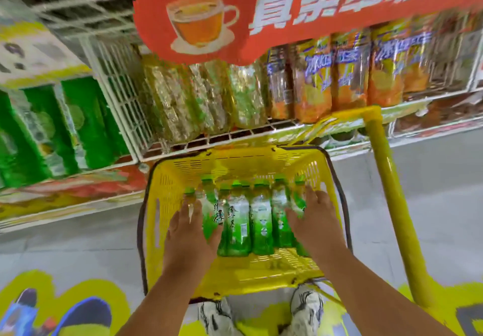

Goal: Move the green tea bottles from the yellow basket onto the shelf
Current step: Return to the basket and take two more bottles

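Row of full green-labelled plastic tea bottles (pixel 239 220) lying in yellow slotted plastic basket (pixel 167 192). Likely heavy, slick, rigid; take mid-body. Left hand (pixel 189 233) and right hand (pixel 313 220) at row's ends; grip state unclear.

Green tea bottles (pixel 245 220) lie side by side in the yellow basket (pixel 167 186) below the shelf (pixel 235 134).

Both forearms are bare to the bottom edge of the view, with no sleeve, watch or glove showing on the left hand (pixel 188 233) or the right hand (pixel 315 220). The left shoe (pixel 215 317) and right shoe (pixel 305 309) are white trainers with dark lines and laces.
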Motion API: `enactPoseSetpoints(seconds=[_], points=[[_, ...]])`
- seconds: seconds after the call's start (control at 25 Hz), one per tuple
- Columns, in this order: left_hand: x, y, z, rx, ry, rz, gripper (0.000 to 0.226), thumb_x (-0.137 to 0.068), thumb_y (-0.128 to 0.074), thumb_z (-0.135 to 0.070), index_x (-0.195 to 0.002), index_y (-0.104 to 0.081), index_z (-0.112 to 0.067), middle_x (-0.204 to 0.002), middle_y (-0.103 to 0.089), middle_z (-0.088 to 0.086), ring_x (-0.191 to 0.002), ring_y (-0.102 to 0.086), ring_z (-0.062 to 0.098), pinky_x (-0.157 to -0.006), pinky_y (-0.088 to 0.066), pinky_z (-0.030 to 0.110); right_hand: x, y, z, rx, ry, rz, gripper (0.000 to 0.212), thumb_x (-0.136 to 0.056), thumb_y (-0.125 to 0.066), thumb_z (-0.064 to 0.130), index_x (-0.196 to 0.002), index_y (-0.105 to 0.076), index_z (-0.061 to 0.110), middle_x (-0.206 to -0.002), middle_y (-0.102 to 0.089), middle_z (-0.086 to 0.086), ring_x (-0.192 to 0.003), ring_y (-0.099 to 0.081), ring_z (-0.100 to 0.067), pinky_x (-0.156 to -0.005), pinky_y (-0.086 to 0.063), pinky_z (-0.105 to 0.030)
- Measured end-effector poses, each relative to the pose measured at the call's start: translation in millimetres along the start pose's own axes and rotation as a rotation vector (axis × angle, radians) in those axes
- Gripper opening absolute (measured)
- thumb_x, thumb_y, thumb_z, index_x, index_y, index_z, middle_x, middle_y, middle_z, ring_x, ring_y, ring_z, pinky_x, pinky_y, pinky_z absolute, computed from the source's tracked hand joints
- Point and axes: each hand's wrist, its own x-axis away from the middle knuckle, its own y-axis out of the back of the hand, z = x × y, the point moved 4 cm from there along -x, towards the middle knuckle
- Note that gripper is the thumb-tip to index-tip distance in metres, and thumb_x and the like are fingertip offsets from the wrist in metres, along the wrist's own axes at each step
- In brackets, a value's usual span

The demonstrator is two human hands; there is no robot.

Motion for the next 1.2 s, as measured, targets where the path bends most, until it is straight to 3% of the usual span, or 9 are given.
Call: enactPoseSetpoints(seconds=[0.12, 0.24, 0.36, 0.52, 0.76, 0.96, 1.08, 1.12, 1.2], points=[[-16.6, -16.6, 4.8, 0.005, 0.059, 0.011, 0.086, -0.094, -0.048, -0.066, -0.162, -0.017, -0.022, -0.171, -0.012, 0.005, -0.153, -0.019, 0.031, -0.118, -0.035, 0.046, -9.8, -13.9, -2.4, -0.061, -0.069, -0.01, 0.075, -0.094, -0.061, 0.046, -0.154, -0.032, 0.011, -0.142, -0.044, -0.019, -0.128, -0.048, -0.038, -0.105, -0.046, -0.047], [-31.7, -36.0, 9.7, 0.014, 0.113, 0.051, 0.088, -0.095, -0.051, -0.064, -0.163, -0.015, -0.021, -0.17, -0.015, 0.007, -0.153, -0.022, 0.032, -0.116, -0.036, 0.046, -14.4, -26.2, -8.6, -0.069, -0.15, 0.02, 0.077, -0.093, -0.062, 0.045, -0.155, -0.025, 0.016, -0.137, -0.044, -0.014, -0.124, -0.05, -0.036, -0.096, -0.049, -0.046], [-43.3, -59.5, 15.7, 0.168, 0.221, 0.085, 0.091, -0.093, -0.061, -0.056, -0.161, -0.018, -0.015, -0.162, -0.034, 0.012, -0.144, -0.039, 0.035, -0.111, -0.043, 0.047, -16.1, -40.5, -15.1, -0.075, -0.193, 0.044, 0.087, -0.091, -0.068, 0.037, -0.158, -0.017, 0.016, -0.138, -0.041, -0.012, -0.126, -0.049, -0.034, -0.091, -0.051, -0.044], [-51.6, -81.7, 20.0, 0.386, 0.37, 0.093, 0.076, -0.085, -0.077, -0.046, -0.145, -0.046, -0.011, -0.139, -0.06, 0.015, -0.122, -0.061, 0.036, -0.098, -0.053, 0.042, -23.7, -54.8, -20.3, -0.045, -0.24, -0.01, 0.076, -0.09, -0.074, 0.028, -0.148, -0.03, 0.007, -0.136, -0.041, -0.012, -0.125, -0.049, -0.031, -0.087, -0.053, -0.038], [-66.3, -80.6, 15.4, 0.306, 0.522, 0.116, 0.09, -0.07, -0.087, -0.054, -0.134, -0.051, -0.001, -0.134, -0.058, 0.023, -0.12, -0.06, 0.042, -0.092, -0.053, 0.045, -36.8, -65.7, -22.5, -0.081, -0.349, -0.091, 0.051, -0.09, -0.072, 0.017, -0.132, -0.045, 0.006, -0.131, -0.046, -0.01, -0.116, -0.055, -0.026, -0.077, -0.054, -0.032], [-63.6, -77.8, 12.2, 0.325, 0.534, 0.111, 0.075, -0.076, -0.084, -0.053, -0.125, -0.06, -0.001, -0.125, -0.064, 0.02, -0.111, -0.064, 0.038, -0.079, -0.049, 0.035, -36.3, -66.1, -27.5, -0.128, -0.324, -0.115, 0.055, -0.087, -0.075, 0.018, -0.132, -0.047, 0.004, -0.131, -0.048, -0.013, -0.114, -0.057, -0.029, -0.082, -0.053, -0.033], [-55.4, -68.2, 12.0, 0.325, 0.515, 0.142, 0.076, -0.079, -0.081, -0.052, -0.132, -0.058, -0.003, -0.129, -0.064, 0.018, -0.116, -0.063, 0.037, -0.083, -0.049, 0.035, -32.9, -62.4, -26.8, -0.242, -0.283, -0.123, 0.059, -0.085, -0.075, 0.017, -0.136, -0.047, 0.005, -0.128, -0.049, -0.013, -0.115, -0.054, -0.031, -0.085, -0.053, -0.039], [-52.4, -66.3, 12.6, 0.334, 0.507, 0.155, 0.073, -0.08, -0.08, -0.052, -0.13, -0.06, -0.003, -0.127, -0.066, 0.017, -0.114, -0.064, 0.036, -0.084, -0.05, 0.035, -31.9, -59.6, -27.1, -0.294, -0.27, -0.117, 0.061, -0.086, -0.075, 0.019, -0.139, -0.048, 0.008, -0.128, -0.049, -0.012, -0.114, -0.055, -0.03, -0.083, -0.054, -0.037], [-44.2, -59.0, 11.4, 0.377, 0.495, 0.181, 0.063, -0.08, -0.08, -0.05, -0.121, -0.065, -0.005, -0.118, -0.07, 0.016, -0.105, -0.067, 0.035, -0.082, -0.054, 0.036, -29.6, -50.3, -28.2, -0.409, -0.247, -0.073, 0.061, -0.087, -0.075, 0.024, -0.143, -0.05, 0.017, -0.12, -0.055, -0.008, -0.096, -0.062, -0.021, -0.062, -0.05, -0.021]])
